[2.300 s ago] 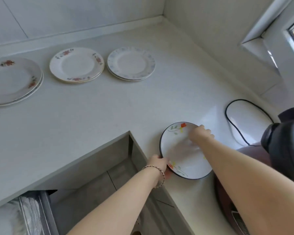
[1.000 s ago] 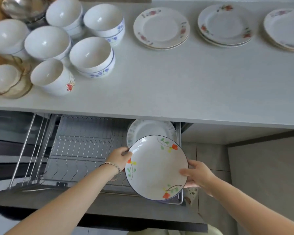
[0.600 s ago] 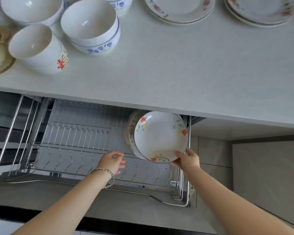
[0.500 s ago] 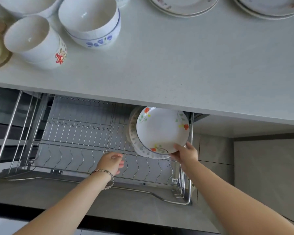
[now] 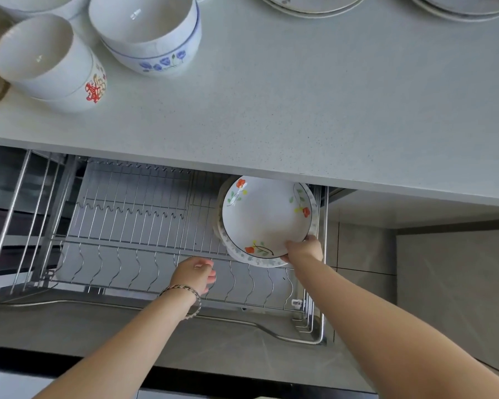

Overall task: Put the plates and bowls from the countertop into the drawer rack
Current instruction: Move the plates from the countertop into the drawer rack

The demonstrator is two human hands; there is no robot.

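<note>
A white plate with orange flowers and a dark rim stands nearly upright at the right end of the wire drawer rack, leaning against another plate with a pale patterned rim behind it. My right hand pinches the flowered plate's lower right edge. My left hand, with a bracelet at the wrist, hovers over the rack's front wires with loosely curled fingers and holds nothing. On the countertop stand a bowl with blue flowers and a bowl with a red mark.
Plate stacks lie at the countertop's far edge, another stack to the right. More bowls sit cut off at the top left. The rack's slots left of the plates hold nothing. A tiled floor shows right of the drawer.
The flowered plate went from the countertop corner down into the rack's right end, against the plate standing there. My left hand let go of it and now hangs over the rack front.
</note>
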